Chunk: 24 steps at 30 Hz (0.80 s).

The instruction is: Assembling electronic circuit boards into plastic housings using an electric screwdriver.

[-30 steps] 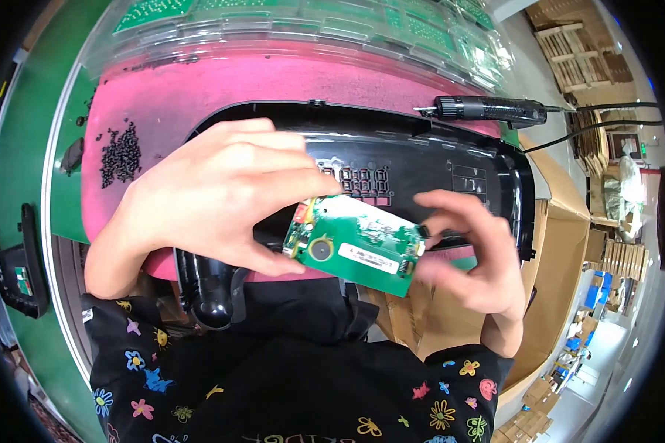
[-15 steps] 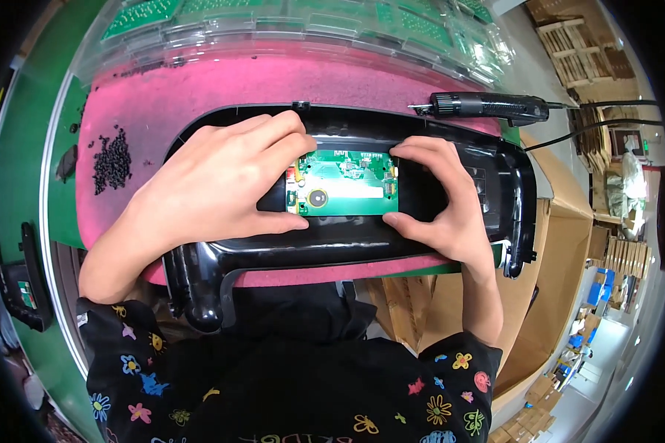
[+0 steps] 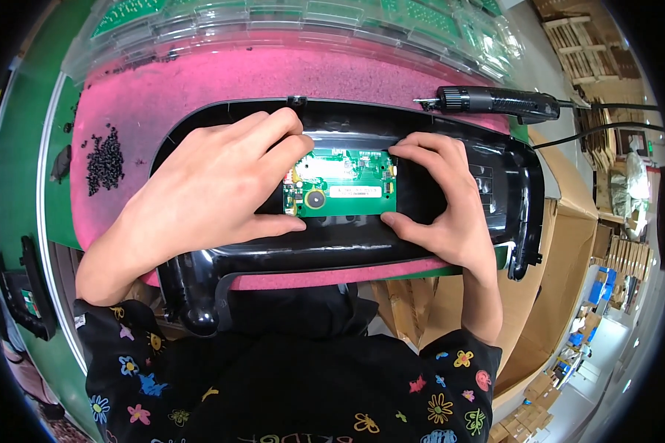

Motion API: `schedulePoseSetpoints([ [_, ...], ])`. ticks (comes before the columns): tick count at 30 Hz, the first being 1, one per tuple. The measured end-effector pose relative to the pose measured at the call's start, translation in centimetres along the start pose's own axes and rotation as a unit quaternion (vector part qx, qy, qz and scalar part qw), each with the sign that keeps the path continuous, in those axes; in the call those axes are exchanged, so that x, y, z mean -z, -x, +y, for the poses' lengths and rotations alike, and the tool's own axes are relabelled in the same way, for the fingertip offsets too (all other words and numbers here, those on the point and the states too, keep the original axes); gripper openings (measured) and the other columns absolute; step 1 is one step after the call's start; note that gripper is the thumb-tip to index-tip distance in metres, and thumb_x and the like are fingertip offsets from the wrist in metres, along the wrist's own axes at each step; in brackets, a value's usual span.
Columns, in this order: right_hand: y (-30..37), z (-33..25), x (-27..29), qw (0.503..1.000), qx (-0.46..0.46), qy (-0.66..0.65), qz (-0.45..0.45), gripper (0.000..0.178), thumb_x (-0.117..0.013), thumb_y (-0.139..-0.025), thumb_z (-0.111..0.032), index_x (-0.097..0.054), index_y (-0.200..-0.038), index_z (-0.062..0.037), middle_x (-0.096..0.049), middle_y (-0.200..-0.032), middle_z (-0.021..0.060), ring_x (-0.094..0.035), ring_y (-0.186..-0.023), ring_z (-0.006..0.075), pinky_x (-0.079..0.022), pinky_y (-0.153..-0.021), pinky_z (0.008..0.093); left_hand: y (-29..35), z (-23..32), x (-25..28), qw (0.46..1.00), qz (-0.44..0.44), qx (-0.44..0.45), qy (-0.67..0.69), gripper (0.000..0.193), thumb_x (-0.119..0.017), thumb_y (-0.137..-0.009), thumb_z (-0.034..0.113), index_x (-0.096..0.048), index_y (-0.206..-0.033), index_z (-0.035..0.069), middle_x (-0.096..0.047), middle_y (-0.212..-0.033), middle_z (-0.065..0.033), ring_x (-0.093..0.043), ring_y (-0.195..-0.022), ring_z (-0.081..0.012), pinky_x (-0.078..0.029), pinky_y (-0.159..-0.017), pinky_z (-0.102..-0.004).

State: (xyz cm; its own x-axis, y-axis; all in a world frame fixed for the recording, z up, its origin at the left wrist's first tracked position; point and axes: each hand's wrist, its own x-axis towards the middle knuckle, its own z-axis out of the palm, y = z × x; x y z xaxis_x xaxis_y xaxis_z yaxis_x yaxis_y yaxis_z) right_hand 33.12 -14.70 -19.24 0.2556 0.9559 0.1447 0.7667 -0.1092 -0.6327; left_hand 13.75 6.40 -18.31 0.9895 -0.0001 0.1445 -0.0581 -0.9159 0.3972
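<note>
A green circuit board [image 3: 351, 203] with a round buzzer and a white label sits in the middle of a black plastic housing [image 3: 325, 251]. My left hand [image 3: 222, 184] grips the board's left end, fingers at the far corner and thumb at the near one. At the opposite end, my right hand [image 3: 443, 196] holds it the same way, index finger on the far right corner and thumb on the near right corner. Whether the board rests fully on the housing floor, I cannot tell. The left end is partly covered by my left fingers.
A black electric screwdriver [image 3: 495, 102] lies beyond the housing at right, its cable running off right. Small black screws [image 3: 106, 161] are heaped on the pink mat [image 3: 347, 71] at left. Clear plastic trays [image 3: 273, 33] with green boards stand behind. A cardboard box [image 3: 565, 244] is at right.
The housing, with the board and both hands, has shifted very slightly left in view. Glare on the board has moved, and its white label now shows more clearly. Both hands keep their grip.
</note>
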Motion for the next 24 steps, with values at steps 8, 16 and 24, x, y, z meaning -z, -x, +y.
schedulePoseSetpoints([
  [8, -0.2, -0.5, 0.0, 1.0, -0.005, 0.004, -0.003, 0.063, -0.082, -0.06, -0.009, -0.062, -0.12, -0.0052, -0.055, -0.123, 0.0121, -0.05, -0.116, 0.0333, -0.041, -0.101, 0.0417, 0.2, -0.3, 0.1, 1.0, 0.0, -0.007, 0.0, 0.067, -0.088, -0.06, 0.024, -0.056, -0.115, 0.003, -0.054, -0.109, -0.009, -0.062, -0.096, -0.0279, -0.054, -0.076, -0.0367],
  [16, 0.1, -1.8, 0.6, 0.999, -0.029, 0.036, -0.017, 0.071, -0.082, -0.06, -0.006, -0.057, -0.127, -0.0022, -0.053, -0.128, 0.0154, -0.049, -0.119, 0.0343, -0.04, -0.104, 0.042, 0.5, -0.5, 0.0, 0.998, 0.018, -0.053, 0.002, 0.068, -0.085, -0.066, 0.028, -0.055, -0.118, -0.003, -0.054, -0.111, -0.0107, -0.061, -0.099, -0.0271, -0.053, -0.079, -0.0361],
  [24, 0.2, 6.6, 10.3, 0.795, -0.092, 0.524, 0.292, 0.051, -0.066, -0.093, -0.022, -0.05, -0.141, -0.0119, -0.059, -0.119, 0.0134, -0.053, -0.116, 0.0218, -0.045, -0.093, 0.0363, 1.2, -0.6, -0.4, 0.999, 0.022, -0.045, 0.005, 0.076, -0.078, -0.073, 0.04, -0.05, -0.127, -0.005, -0.053, -0.113, -0.0126, -0.059, -0.102, -0.0287, -0.052, -0.083, -0.0384],
])
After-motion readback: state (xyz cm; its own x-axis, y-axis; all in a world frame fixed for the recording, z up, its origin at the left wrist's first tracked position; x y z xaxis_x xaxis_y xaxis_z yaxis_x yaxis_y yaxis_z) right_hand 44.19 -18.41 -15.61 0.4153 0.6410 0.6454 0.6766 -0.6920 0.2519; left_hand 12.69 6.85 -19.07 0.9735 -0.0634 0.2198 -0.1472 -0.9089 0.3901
